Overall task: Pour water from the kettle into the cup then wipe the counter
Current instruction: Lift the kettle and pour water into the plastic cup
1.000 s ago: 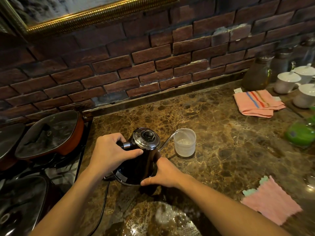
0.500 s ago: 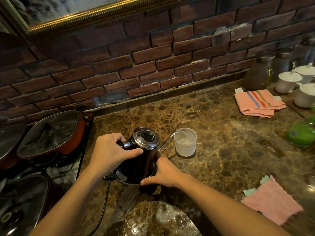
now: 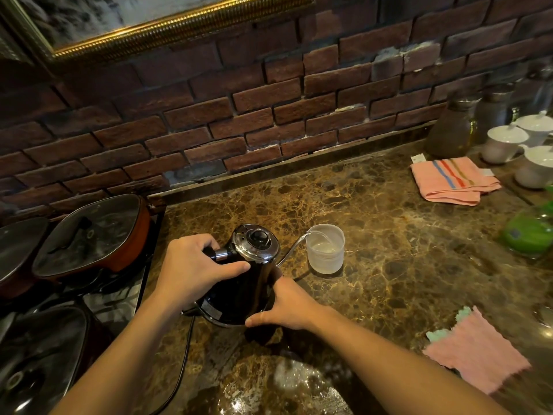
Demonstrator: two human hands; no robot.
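A black gooseneck kettle (image 3: 242, 283) with a chrome lid is tilted toward a translucent plastic cup (image 3: 325, 248) on the brown marble counter (image 3: 389, 250). A thin stream of water runs from its spout tip into the cup, which is partly filled. My left hand (image 3: 194, 265) grips the kettle's handle. My right hand (image 3: 287, 304) presses against the kettle's lower right side. A pink wiping cloth (image 3: 475, 351) lies flat near the counter's front right.
Lidded pans (image 3: 89, 235) sit on the stove at left. A folded striped pink towel (image 3: 452, 179), white lidded cups (image 3: 505, 143), glass jars (image 3: 449, 130) and a green item (image 3: 529, 232) crowd the right side. A black cord (image 3: 185, 354) trails from the kettle base. Brick wall behind.
The kettle and both hands hold nearly the same pose. Water keeps running into the cup.
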